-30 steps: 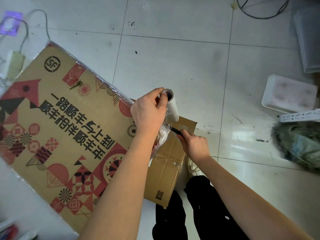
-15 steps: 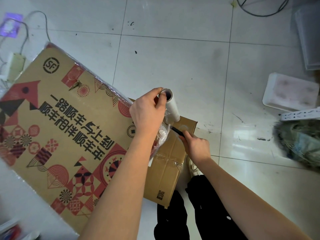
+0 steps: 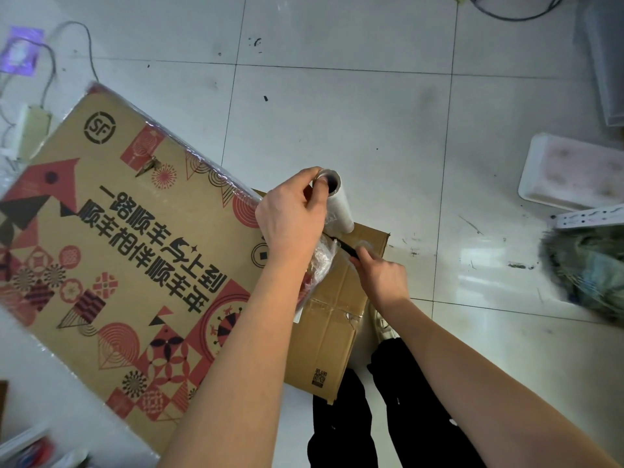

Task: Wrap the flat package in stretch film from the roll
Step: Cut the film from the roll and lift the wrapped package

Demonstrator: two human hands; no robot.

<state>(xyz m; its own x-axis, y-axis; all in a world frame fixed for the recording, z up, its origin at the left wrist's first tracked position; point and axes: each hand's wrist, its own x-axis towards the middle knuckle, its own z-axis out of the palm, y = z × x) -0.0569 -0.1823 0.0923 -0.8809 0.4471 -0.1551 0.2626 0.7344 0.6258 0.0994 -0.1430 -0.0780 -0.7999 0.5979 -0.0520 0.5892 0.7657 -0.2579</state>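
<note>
1. Flat package [image 3: 135,251] of brown cardboard, printed with red and black geometric motifs, large black characters and a round logo; lying tilted across the left of the view, its upper edge glossy under clear film.
2. Roll [image 3: 337,206] of stretch film: a white cylinder with a hollow dark core, standing near upright just past the package's right edge.
3. Left hand [image 3: 290,221] gripping the roll's top end, fingers curled round the rim, thumb at the core opening.
4. Crumpled, shiny film [image 3: 320,261] bunched beneath the left hand, stretching from roll to package.
5. Right hand [image 3: 381,278] closed round a thin black tool [image 3: 344,246], its tip reaching the film below the roll; kind of tool hard to make out.
6. Plain brown carton [image 3: 337,319] under the hands, taped along its seam, with a small square code near its lower corner.
7. Glossy pale floor tiles [image 3: 337,113] with dark grout lines and scuff marks.
8. White foam tray [image 3: 570,173] at right, blurred greenish bundle [image 3: 587,265] below it, both cut by the frame.
9. Grey cable [image 3: 67,45] at upper left.
10. Black trouser legs [image 3: 341,427] at bottom, partly hidden by the forearms.
</note>
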